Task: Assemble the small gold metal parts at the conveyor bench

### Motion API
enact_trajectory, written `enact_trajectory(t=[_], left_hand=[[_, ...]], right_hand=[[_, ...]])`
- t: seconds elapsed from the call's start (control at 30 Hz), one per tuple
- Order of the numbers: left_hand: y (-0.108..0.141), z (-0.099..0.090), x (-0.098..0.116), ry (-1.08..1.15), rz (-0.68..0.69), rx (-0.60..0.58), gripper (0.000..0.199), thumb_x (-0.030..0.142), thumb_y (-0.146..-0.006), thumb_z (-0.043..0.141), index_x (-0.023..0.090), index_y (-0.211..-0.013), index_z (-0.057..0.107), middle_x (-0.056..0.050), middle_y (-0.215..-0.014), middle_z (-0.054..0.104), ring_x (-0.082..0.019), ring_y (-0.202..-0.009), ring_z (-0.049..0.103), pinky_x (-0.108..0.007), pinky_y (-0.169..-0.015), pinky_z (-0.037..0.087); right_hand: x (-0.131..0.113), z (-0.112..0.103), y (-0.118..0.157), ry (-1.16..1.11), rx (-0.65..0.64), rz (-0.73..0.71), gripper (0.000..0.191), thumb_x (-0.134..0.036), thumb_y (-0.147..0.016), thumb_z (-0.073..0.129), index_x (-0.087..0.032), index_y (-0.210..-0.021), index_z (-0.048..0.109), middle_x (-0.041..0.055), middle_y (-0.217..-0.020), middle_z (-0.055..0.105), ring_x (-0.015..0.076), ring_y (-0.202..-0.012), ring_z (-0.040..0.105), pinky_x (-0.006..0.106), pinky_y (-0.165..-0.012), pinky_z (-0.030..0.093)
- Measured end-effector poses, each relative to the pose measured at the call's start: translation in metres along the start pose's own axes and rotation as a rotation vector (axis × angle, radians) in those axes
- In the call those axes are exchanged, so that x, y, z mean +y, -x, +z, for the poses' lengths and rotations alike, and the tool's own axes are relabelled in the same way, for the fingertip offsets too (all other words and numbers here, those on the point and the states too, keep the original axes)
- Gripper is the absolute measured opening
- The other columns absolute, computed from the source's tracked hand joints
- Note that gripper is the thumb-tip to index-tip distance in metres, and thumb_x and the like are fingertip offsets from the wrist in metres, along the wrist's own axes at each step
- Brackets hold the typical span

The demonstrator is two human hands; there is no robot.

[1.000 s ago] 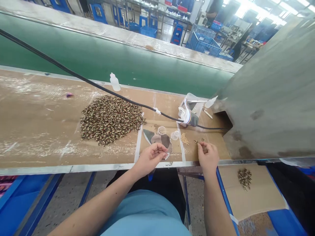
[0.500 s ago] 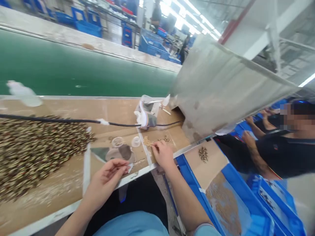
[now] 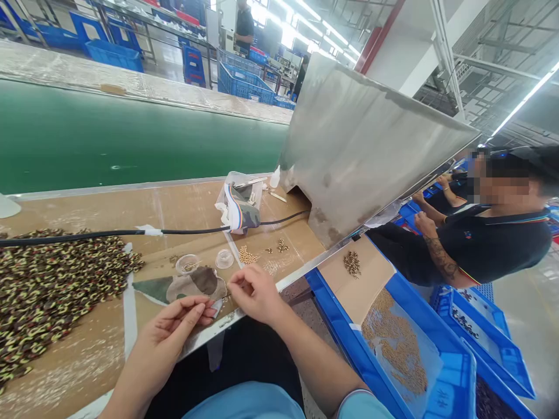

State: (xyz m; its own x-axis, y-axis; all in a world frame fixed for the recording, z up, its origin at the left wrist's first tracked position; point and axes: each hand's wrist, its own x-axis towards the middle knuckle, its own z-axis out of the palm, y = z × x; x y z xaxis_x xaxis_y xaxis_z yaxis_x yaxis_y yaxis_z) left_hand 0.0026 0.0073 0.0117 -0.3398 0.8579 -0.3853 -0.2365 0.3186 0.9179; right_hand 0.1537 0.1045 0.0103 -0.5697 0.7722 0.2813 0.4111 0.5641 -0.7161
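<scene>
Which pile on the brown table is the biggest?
The dark-and-yellow heap on the far left. It spreads much wider than the tan beads or the little dark pieces beside them.

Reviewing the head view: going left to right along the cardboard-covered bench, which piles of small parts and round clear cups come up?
Large speckled pile → wider clear cup → smaller clear cup → tan beads → small brownish cluster.
</scene>
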Motion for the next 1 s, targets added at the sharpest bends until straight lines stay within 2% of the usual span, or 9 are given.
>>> enact_trajectory(t=[0.13,0.3,0.6,0.77,0.9,1.0], left_hand=[[-0.003,0.001,0.0,0.114,-0.049,0.008,0.053,0.054,-0.045,0.081,0.016,-0.08,0.07,-0.004,-0.072,0.07,-0.016,-0.067,0.064,-0.024,-0.069,0.057],[-0.004,0.0,0.003,0.17,-0.073,-0.025,0.05,0.052,-0.041,0.083,0.015,-0.073,0.07,-0.002,-0.062,0.067,-0.012,-0.062,0.061,-0.018,-0.064,0.054],[-0.001,-0.001,0.001,0.098,0.0,-0.063,0.04,0.049,-0.055,0.078,0.015,-0.073,0.067,-0.002,-0.062,0.065,-0.013,-0.06,0.058,-0.022,-0.06,0.051],[-0.003,-0.001,0.001,0.098,0.048,-0.05,0.036,0.045,-0.057,0.077,0.014,-0.072,0.065,-0.002,-0.06,0.065,-0.011,-0.055,0.056,-0.023,-0.058,0.049],[0.001,0.005,0.004,0.129,0.041,-0.045,0.032,0.041,-0.062,0.074,0.012,-0.072,0.063,-0.002,-0.058,0.064,-0.009,-0.051,0.053,-0.021,-0.054,0.045],[-0.001,0.007,0.004,0.189,0.031,-0.046,0.03,0.038,-0.061,0.073,0.012,-0.07,0.062,0.0,-0.054,0.061,-0.008,-0.05,0.053,-0.02,-0.054,0.043]], right_hand=[[-0.013,0.016,0.001,-0.095,-0.064,-0.106,0.006,-0.023,-0.081,0.053,-0.02,-0.079,0.058,-0.0017,-0.071,0.056,0.0091,-0.067,0.052,0.019,-0.062,0.043],[-0.014,0.023,0.003,-0.067,-0.089,-0.135,0.004,-0.023,-0.081,0.055,-0.02,-0.081,0.058,-0.0015,-0.072,0.057,0.0092,-0.069,0.052,0.019,-0.064,0.044],[-0.014,0.025,0.005,-0.003,-0.104,-0.144,0.009,-0.027,-0.086,0.052,-0.021,-0.086,0.058,0.0002,-0.08,0.06,0.0099,-0.079,0.056,0.02,-0.07,0.046],[-0.014,0.025,0.005,-0.006,-0.102,-0.151,0.014,-0.028,-0.09,0.046,-0.021,-0.088,0.058,0.0028,-0.087,0.061,0.0116,-0.088,0.057,0.023,-0.077,0.047],[-0.013,0.029,0.009,-0.088,-0.02,-0.193,0.018,-0.027,-0.092,0.041,-0.021,-0.087,0.057,0.0035,-0.084,0.061,0.0128,-0.085,0.057,0.024,-0.075,0.047],[-0.008,0.033,0.01,-0.096,0.007,-0.196,0.015,-0.024,-0.091,0.044,-0.021,-0.085,0.057,0.0023,-0.08,0.06,0.0131,-0.08,0.057,0.025,-0.071,0.047]])
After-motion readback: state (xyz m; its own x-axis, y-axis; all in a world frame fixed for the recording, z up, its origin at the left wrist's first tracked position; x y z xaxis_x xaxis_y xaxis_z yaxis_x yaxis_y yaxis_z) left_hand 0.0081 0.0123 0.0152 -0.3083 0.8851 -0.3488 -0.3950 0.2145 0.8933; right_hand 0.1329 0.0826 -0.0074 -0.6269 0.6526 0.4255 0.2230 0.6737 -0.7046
